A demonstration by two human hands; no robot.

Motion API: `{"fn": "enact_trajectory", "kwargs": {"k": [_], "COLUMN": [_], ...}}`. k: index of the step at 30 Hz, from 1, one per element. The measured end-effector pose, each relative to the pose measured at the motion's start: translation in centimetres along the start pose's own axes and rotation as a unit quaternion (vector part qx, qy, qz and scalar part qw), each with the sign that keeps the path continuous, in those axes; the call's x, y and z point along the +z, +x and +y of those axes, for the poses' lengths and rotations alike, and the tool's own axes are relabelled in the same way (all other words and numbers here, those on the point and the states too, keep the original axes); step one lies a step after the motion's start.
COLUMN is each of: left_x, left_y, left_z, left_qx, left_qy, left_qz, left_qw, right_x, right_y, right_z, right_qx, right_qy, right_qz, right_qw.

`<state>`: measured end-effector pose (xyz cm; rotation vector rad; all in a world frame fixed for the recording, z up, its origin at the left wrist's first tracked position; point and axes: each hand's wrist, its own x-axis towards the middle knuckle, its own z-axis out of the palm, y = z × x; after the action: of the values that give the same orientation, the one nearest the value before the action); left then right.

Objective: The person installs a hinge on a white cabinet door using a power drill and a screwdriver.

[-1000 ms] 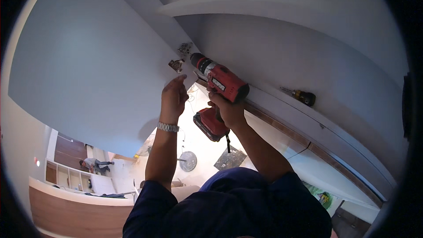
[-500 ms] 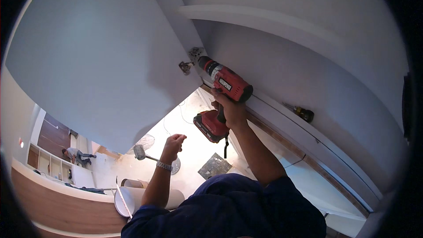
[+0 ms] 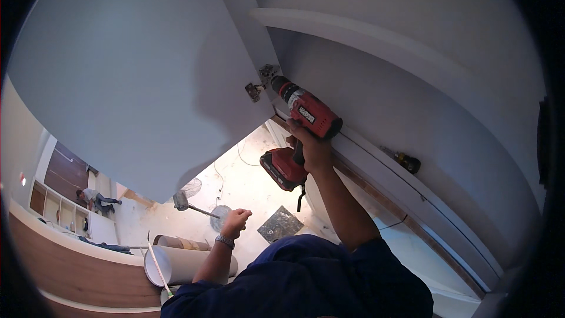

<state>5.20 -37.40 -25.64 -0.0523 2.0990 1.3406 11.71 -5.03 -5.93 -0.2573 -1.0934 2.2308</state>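
My right hand (image 3: pixel 311 146) grips a red and black cordless drill (image 3: pixel 315 114) by its handle, the battery hanging below. The drill's chuck points up and left at a metal hinge (image 3: pixel 269 72) on the inner wall of a white cabinet; whether the bit touches it I cannot tell. The hinge's other part, a hinge cup (image 3: pixel 255 91), sits at the edge of the white cabinet door (image 3: pixel 135 76), which stands open at the left. My left hand (image 3: pixel 236 222) is raised below the door, fingers curled together; what they hold, if anything, is too small to make out.
A screwdriver (image 3: pixel 402 160) lies on the cabinet's bottom panel at the right. Below stand a pedestal fan (image 3: pixel 180 200) and large rolls (image 3: pixel 187 266). A dark square plate (image 3: pixel 280 224) lies on the floor. Another person (image 3: pixel 97 200) crouches by shelves far left.
My left hand has moved down and slightly right, fingers still curled. The drill stays at the hinge in my right hand, while the whole view has shifted a little.
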Motion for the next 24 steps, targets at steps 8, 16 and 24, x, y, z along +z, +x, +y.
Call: {"fn": "enact_trajectory", "kwargs": {"k": [8,16,24], "left_x": [0.7,1.2,1.1], "left_y": [0.2,0.0,0.4], "left_z": [-0.4,0.1,1.8], "left_qx": [0.014,-0.002,0.068], "left_qy": [0.027,0.042,0.116], "left_qz": [-0.010,-0.019,0.045], "left_qw": [0.999,0.999,0.990], "right_x": [0.2,0.2,0.5], "right_y": [-0.2,-0.2,0.0], "right_z": [-0.6,-0.5,-0.9], "right_qx": [-0.001,-0.002,-0.001], "right_qy": [-0.005,-0.015,-0.045], "right_qz": [0.002,0.004,-0.002], "right_qw": [1.000,1.000,0.999]}}
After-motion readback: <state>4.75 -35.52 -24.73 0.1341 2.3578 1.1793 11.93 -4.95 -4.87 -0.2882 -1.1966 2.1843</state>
